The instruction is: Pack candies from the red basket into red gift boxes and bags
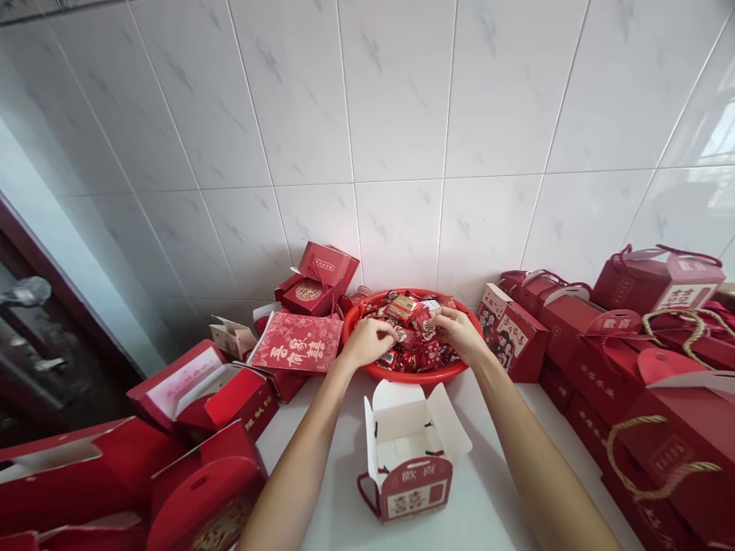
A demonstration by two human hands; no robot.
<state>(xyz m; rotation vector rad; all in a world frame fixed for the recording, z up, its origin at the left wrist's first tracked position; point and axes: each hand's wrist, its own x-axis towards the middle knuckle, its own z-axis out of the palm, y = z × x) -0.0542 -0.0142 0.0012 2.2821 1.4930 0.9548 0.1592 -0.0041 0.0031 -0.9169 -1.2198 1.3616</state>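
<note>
In front of me a red plastic basin [428,376] holds a heap of red-wrapped candies [410,358]. My left hand [368,342] reaches over the basin's left side with its fingers curled together; what they hold, if anything, is hidden. On the right side of the heap my right hand [459,330] pinches a wrapped candy [428,325] between thumb and fingers. Between my forearms stands a small red gift box [418,490] with its white flaps spread and its white inside showing. A dark red cord hangs at its left side.
Open red boxes [230,402] crowd the left side, with a printed red box [297,342] by the basin. On the right are stacked closed gift boxes [602,352] with rope handles and a box with printed figures [513,337]. A tiled wall [396,115] rises behind the white table [488,474].
</note>
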